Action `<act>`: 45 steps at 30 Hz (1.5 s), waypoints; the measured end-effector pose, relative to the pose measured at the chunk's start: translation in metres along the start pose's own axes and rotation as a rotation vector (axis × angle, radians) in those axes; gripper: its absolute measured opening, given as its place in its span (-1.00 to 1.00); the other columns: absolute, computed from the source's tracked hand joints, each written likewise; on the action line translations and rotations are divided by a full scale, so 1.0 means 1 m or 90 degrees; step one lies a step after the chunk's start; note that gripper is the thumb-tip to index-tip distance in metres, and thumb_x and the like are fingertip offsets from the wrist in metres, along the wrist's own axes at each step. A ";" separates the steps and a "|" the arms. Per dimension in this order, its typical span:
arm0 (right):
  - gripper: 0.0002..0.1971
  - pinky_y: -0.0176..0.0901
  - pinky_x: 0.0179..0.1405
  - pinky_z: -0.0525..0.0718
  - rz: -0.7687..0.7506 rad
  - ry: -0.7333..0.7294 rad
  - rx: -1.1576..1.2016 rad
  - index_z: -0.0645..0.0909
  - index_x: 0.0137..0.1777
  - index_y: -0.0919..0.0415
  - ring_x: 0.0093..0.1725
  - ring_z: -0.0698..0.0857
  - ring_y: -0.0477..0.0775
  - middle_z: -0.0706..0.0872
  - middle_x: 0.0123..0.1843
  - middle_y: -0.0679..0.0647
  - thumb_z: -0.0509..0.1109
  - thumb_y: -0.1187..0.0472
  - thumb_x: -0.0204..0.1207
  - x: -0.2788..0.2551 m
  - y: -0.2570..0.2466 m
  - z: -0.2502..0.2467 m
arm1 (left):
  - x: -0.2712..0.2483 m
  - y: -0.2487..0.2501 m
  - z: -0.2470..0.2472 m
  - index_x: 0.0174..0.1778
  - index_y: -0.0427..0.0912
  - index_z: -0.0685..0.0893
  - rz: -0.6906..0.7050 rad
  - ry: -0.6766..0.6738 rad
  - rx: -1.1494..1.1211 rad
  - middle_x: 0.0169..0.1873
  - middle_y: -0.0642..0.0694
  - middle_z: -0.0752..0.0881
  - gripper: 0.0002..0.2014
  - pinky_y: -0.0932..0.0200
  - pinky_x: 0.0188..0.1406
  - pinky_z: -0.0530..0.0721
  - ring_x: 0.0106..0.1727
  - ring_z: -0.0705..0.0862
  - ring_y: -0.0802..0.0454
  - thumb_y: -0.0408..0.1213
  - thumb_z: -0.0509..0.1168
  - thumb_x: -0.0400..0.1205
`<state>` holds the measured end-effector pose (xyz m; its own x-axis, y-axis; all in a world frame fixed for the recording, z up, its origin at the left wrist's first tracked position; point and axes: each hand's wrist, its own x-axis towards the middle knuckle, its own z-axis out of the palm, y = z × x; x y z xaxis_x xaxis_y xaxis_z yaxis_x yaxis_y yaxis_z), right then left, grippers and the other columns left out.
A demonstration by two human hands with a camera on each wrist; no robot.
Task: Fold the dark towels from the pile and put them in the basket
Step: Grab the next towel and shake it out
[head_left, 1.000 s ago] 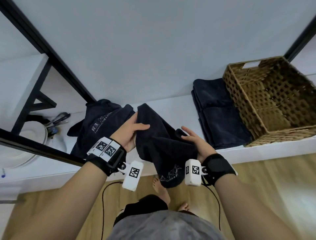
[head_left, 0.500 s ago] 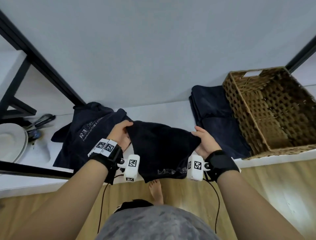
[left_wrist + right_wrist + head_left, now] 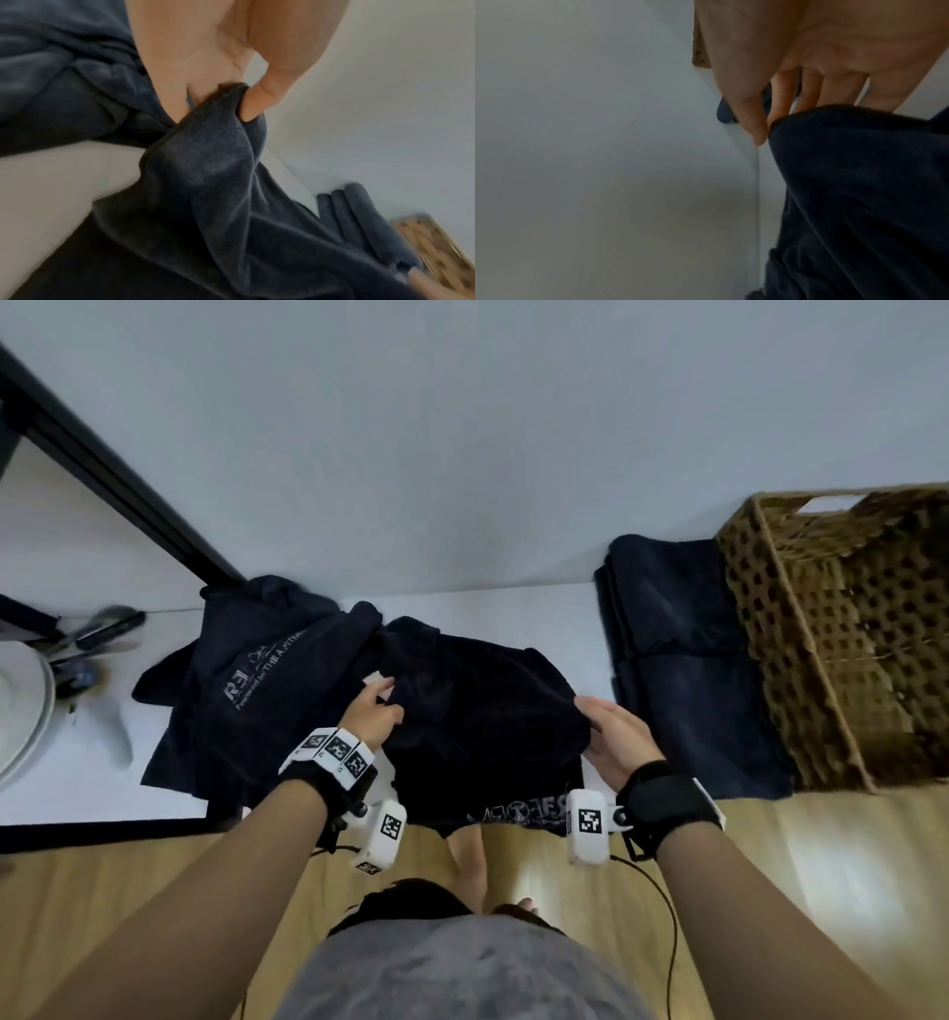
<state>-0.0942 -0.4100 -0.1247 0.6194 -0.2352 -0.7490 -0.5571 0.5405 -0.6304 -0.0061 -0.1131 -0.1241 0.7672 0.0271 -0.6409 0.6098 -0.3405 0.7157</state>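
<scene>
A dark towel [image 3: 482, 721] is stretched between my hands over the white shelf [image 3: 92, 773], its lower edge with pale lettering hanging past the front edge. My left hand [image 3: 372, 711] pinches its left corner between thumb and fingers; the same pinch shows in the left wrist view on the dark towel [image 3: 218, 142]. My right hand [image 3: 611, 737] holds the right corner, fingers lying behind the dark towel [image 3: 847, 162]. The pile of unfolded dark towels [image 3: 246, 680] lies to the left. A stack of folded dark towels [image 3: 688, 670] sits beside the wicker basket [image 3: 842, 629], which looks empty.
A white plate [image 3: 20, 706] and some utensils [image 3: 97, 629] lie at the shelf's left end. A black frame bar [image 3: 113, 474] slants up on the left. The wall stands close behind the shelf. Wooden floor [image 3: 821, 865] and my bare feet are below.
The towel went from a bunched drape in both hands to spread wide between them, then moved forward and down over the shelf. My hands drew apart.
</scene>
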 end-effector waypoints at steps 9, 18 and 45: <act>-0.72 -0.18 -0.48 0.60 0.165 -0.004 -0.179 0.62 0.15 0.06 -0.35 0.63 -0.01 0.70 -0.19 0.09 0.31 0.39 0.54 0.044 0.000 0.027 | 0.049 -0.008 0.009 0.49 -0.14 0.46 -0.019 0.089 0.224 0.33 -0.19 0.62 -0.50 0.07 0.30 0.56 0.28 0.63 -0.17 -0.22 0.37 0.62; -0.45 -0.16 0.09 0.55 0.001 0.181 -0.555 0.55 0.21 0.22 0.14 0.66 0.15 0.68 0.14 0.13 0.53 -0.16 0.42 0.112 -0.011 0.064 | 0.092 0.007 0.018 0.32 -0.24 0.47 0.138 0.170 0.429 0.29 -0.26 0.47 -0.54 0.22 -0.07 0.44 -0.03 0.56 -0.05 -0.15 0.43 0.58; -0.71 -0.17 -0.09 0.52 -0.002 0.109 -0.828 0.62 0.12 0.18 0.01 0.65 0.20 0.73 0.07 0.16 0.44 0.12 0.42 0.131 -0.039 0.057 | 0.101 0.017 0.046 0.43 -0.12 0.52 0.346 0.127 0.666 0.50 -0.25 0.37 -0.41 -0.20 0.41 0.38 0.47 0.42 -0.20 -0.08 0.50 0.49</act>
<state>0.0399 -0.4160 -0.1870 0.5977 -0.3859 -0.7027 -0.7383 -0.6067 -0.2948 0.0726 -0.1594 -0.1898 0.9481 -0.2441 -0.2038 -0.1913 -0.9498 0.2474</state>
